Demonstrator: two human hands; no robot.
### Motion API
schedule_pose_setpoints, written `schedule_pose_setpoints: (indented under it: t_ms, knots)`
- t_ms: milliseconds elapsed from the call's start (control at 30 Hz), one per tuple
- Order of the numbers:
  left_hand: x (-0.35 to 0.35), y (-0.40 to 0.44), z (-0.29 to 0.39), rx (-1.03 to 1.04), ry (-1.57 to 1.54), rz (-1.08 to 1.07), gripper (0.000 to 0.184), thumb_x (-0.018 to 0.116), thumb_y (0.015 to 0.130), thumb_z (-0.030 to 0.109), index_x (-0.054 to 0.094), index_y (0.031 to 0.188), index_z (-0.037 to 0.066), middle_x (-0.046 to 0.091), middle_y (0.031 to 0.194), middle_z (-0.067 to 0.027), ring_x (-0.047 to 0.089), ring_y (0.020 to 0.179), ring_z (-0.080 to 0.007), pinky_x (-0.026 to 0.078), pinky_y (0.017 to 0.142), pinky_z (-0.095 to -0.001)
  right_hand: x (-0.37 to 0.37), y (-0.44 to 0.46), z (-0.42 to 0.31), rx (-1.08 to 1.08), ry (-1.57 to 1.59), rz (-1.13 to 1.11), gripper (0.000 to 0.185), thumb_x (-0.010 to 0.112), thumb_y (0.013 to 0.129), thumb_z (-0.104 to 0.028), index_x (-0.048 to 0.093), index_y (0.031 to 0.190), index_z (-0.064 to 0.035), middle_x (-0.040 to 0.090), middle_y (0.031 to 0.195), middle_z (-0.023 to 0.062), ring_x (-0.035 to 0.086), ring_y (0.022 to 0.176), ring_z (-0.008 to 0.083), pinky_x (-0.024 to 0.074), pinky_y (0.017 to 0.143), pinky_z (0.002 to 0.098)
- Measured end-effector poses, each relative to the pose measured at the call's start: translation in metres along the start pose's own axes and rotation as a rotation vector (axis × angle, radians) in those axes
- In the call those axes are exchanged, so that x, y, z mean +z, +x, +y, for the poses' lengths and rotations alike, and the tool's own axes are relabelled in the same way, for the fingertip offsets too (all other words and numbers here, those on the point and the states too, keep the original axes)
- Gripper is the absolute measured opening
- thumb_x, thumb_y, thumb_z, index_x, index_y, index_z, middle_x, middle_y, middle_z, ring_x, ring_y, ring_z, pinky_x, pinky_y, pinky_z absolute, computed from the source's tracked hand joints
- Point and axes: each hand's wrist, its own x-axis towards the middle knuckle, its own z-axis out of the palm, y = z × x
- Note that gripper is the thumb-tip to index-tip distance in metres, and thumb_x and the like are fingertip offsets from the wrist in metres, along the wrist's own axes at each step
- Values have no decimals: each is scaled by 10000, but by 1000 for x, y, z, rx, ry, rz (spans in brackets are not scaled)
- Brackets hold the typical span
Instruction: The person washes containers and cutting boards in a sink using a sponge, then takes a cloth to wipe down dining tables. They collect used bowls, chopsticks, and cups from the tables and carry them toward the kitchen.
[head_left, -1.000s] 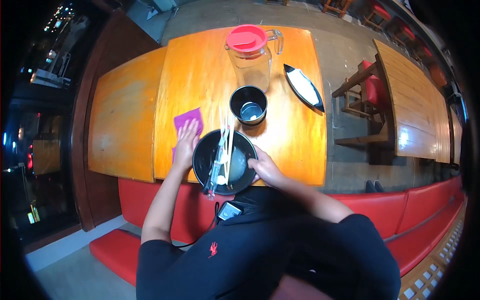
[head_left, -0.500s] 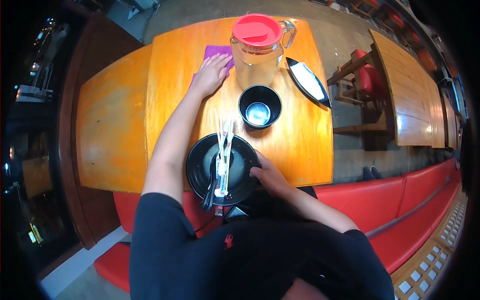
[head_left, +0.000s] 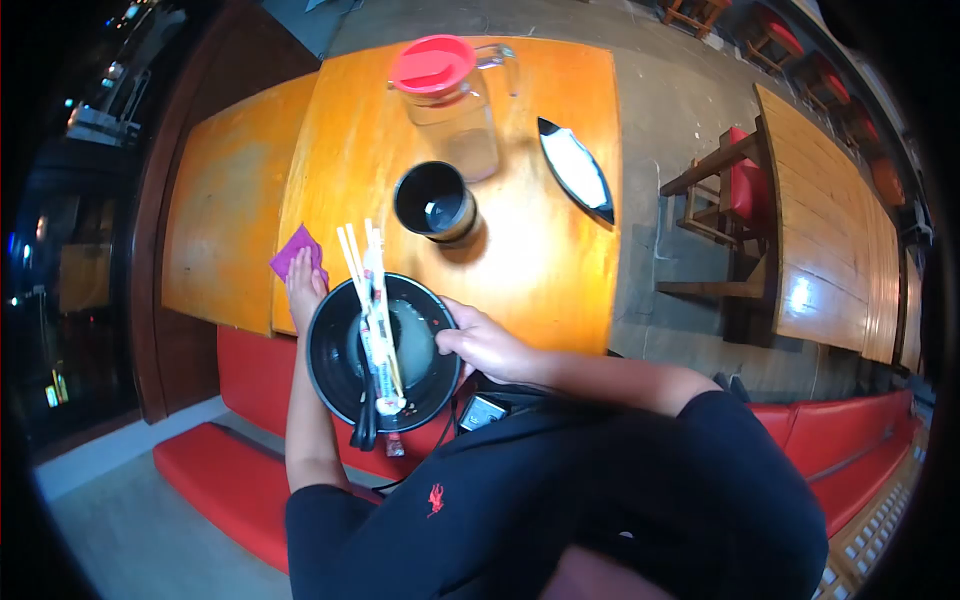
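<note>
My right hand [head_left: 480,340] grips the rim of a black bowl [head_left: 420,385], thumb inside the edge. Inside the bowl lie wooden chopsticks [head_left: 353,262], wrappers and a black spoon [head_left: 366,420], over some pale liquid. My left hand [head_left: 306,285] lies flat on a purple cloth [head_left: 292,250] at the table's left part, fingers stretched, partly hidden behind the bowl. Beyond the bowl a black cup [head_left: 436,202] stands upright. Behind it is a glass pitcher [head_left: 462,130] with a red lid [head_left: 434,65]. A boat-shaped black dish [head_left: 577,172] holding something white is to the right.
The wooden table [head_left: 540,300] adjoins another tabletop [head_left: 230,190] on the left. A red bench [head_left: 245,375] runs along the near side. Another wooden table [head_left: 820,220] and a red stool [head_left: 745,185] stand to the right.
My left hand has pulled back with the cloth from beside the pitcher to the near left of the table. My right hand still holds the bowl. The camera view has shifted.
</note>
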Motion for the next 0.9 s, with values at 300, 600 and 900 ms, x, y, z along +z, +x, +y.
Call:
schedule_pose_setpoints:
  t_ms: [300,600,900]
  knots:
    - [-28,-141,247,-138,-9,-71,449,433,887,163,411,1315,29,461,1279,-233,407,1208,-391,287,1041,-467,-51,-112,-23,39,-172,-116,400,470,696,-54,511,1092,-20,519,728,22,480,523,105,351,326,260]
    - [25,-13,397,-62,-111,90,480,481,853,183,410,1298,17,431,1277,-270,391,1203,-415,285,1032,-489,-145,-228,-76,-6,-163,45,582,445,702,32,423,1282,-4,566,957,68,552,652,110,474,512,226]
    - [21,90,386,-307,-468,137,369,552,822,195,515,1130,-5,482,1176,-238,421,1140,-397,329,974,-476,-204,-297,-93,-301,-14,395,512,460,724,30,442,1235,9,565,996,71,557,853,129,487,749,256]
